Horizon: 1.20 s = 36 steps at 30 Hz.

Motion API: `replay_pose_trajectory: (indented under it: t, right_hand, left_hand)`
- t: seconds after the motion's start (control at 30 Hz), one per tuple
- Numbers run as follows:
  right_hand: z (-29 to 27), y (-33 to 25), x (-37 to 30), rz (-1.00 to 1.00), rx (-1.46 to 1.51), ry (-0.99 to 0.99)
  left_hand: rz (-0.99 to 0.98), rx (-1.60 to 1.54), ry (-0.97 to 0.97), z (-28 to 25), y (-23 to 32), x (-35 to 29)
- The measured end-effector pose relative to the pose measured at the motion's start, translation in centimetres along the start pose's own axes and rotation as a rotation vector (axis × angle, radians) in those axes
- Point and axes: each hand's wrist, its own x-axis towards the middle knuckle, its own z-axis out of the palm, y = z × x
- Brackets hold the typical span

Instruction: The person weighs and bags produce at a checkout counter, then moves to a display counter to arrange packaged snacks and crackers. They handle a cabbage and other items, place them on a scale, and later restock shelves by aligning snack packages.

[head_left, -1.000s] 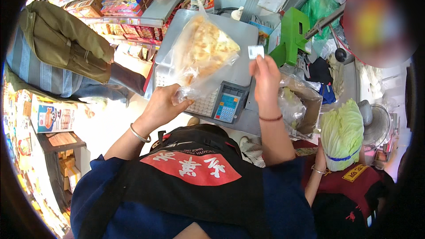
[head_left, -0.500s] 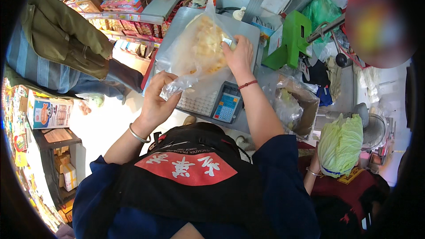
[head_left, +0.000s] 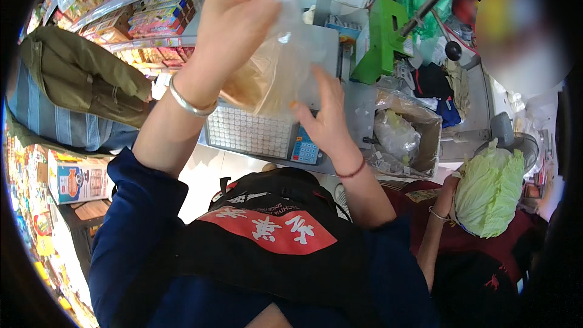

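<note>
My left hand (head_left: 237, 15) is raised over the scale (head_left: 331, 42), closed on the gathered neck of a clear plastic bag (head_left: 270, 76). Yellowish-brown food shows through the bag's lower part, blurred and too unclear to name. The bag hangs tilted above the scale's white key panel (head_left: 249, 133). To the right of the bag is my right hand (head_left: 331, 118), thumb and fingers apart, close against the plastic. Whether it touches the bag I cannot tell.
A green device (head_left: 381, 42) stands right of the scale, beside a cardboard box (head_left: 428, 140) of plastic-wrapped goods. At the lower right a co-worker's hand (head_left: 448, 194) holds a napa cabbage (head_left: 490, 194). At left stands a person in an olive jacket (head_left: 85, 79), before stocked shelves (head_left: 161, 15).
My left hand has risen with the bag's neck, lifting the bag off the scale. My right hand has dropped lower, off the bag's upper side. The co-worker's cabbage has shifted right.
</note>
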Motion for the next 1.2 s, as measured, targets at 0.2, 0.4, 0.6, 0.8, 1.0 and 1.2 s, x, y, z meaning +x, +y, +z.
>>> replay_pose_trajectory:
  t: [0.2, 0.4, 0.6, 0.8, 1.0, 1.2]
  right_hand:
    - [-6.5, -3.8, 0.2, 0.213, 0.774, -0.189]
    - [-8.3, 1.8, -6.1, 0.396, 0.875, 0.167]
    - [-8.2, 12.1, -9.6, 0.660, -0.019, 0.602]
    - [-10.7, 17.8, -4.6, 0.577, -0.128, 0.721]
    - [-9.7, 18.7, -0.5, 0.312, -0.085, 0.472]
    - [-10.6, 14.8, -1.3, 0.464, -0.159, 0.410]
  left_hand:
    - [-0.061, -0.413, -0.775, 13.9, 2.3, 1.9]
    - [-0.249, -0.243, -0.884, 19.9, -3.2, -0.1]
    - [-0.422, 0.426, -0.960, 18.8, -11.8, 1.4]
    - [-0.934, -0.260, -0.387, 22.5, -14.6, 2.3]
    - [-0.730, -0.474, 0.099, 20.5, -17.3, 4.1]
    - [-1.027, -0.773, 0.131, 14.6, -19.7, 4.4]
